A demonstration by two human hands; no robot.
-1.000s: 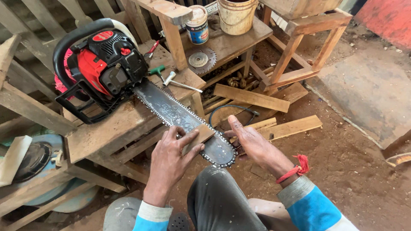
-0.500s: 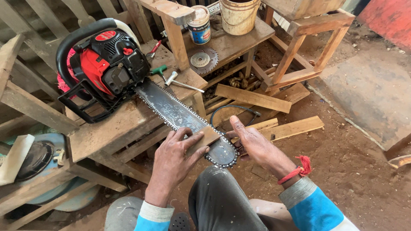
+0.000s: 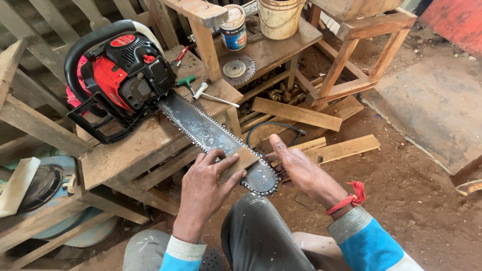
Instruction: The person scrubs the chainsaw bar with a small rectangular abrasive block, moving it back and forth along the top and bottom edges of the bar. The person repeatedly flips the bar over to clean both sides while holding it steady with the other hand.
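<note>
A red and black chainsaw [image 3: 120,80] lies on a rough wooden bench [image 3: 125,150], its guide bar [image 3: 206,130] reaching toward me past the bench edge. My left hand [image 3: 206,188] presses a small flat wooden block [image 3: 240,160] onto the bar near its tip, fingers spread over it. My right hand [image 3: 298,168] is at the right side of the bar tip, fingers touching the chain [image 3: 261,190]; a thin tool may be in it, but I cannot make it out. A red thread circles my right wrist.
A T-handle wrench [image 3: 208,93] and a green-handled tool [image 3: 185,81] lie on the bench by the saw. Behind stand a paint tin [image 3: 234,29], a bucket [image 3: 279,17] and a circular saw blade [image 3: 237,70]. Wooden planks [image 3: 296,113] and a stool frame [image 3: 361,55] sit on the dirt floor.
The view has shifted slightly. My left hand has settled flatter on the block, and my right hand has stayed at the bar tip.
</note>
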